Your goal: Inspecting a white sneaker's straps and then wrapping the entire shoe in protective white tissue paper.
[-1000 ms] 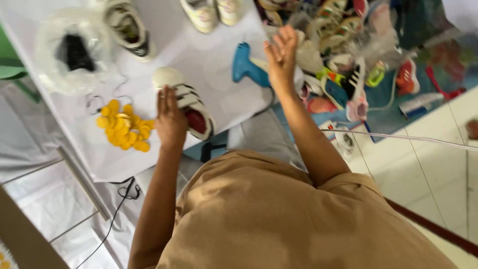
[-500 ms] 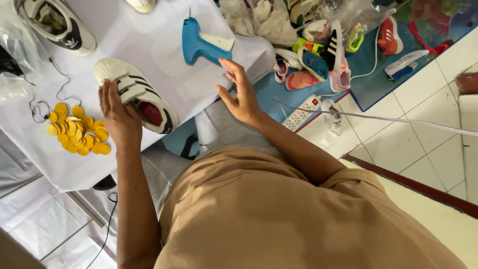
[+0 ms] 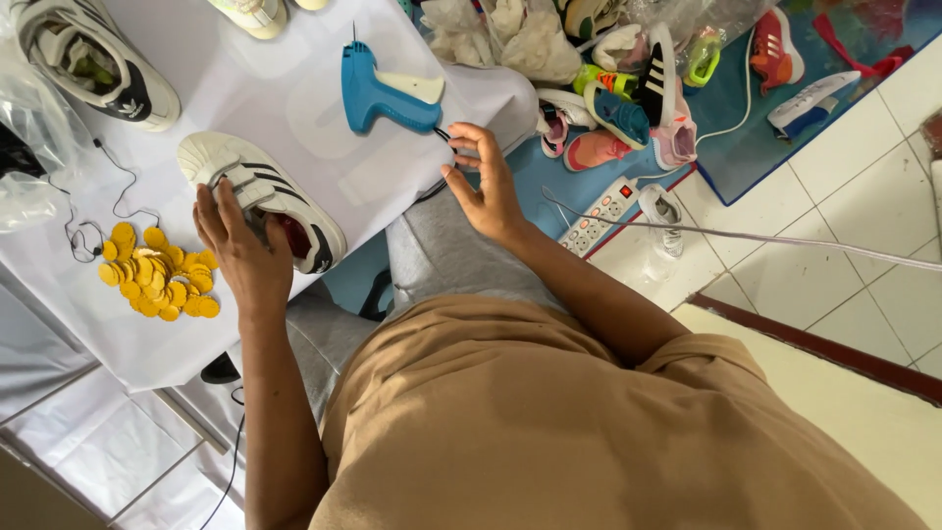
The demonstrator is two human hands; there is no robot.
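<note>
the left hand [image 3: 240,257] lies flat on top of a white shoe [image 3: 260,199] with dark stripes. the fingers are spread over the middle of the shoe and press down on it, not curled around it. the shoe lies on its sole on the white table [image 3: 265,88], near the edge closest to the person.

the right hand [image 3: 486,182] is at the table edge, just below a blue glue gun [image 3: 378,93]. its fingers are bent and the fingertips pinch the thin dark cord where it comes out of the gun's handle. the rest of the hand is open. the glue gun lies on its side on the table.

a pile of round yellow tags [image 3: 157,277] sits on the table just left of the left hand. a thin black string [image 3: 83,226] curls next to them. another white shoe with black stripes [image 3: 93,61] lies farther up the table.

past the table, small colourful shoes [image 3: 628,103] lie in a heap on a blue mat [image 3: 746,118]. a white power strip [image 3: 601,214] lies on the tiled floor [image 3: 844,196] near the right hand. the person wears a tan shirt [image 3: 549,432].
</note>
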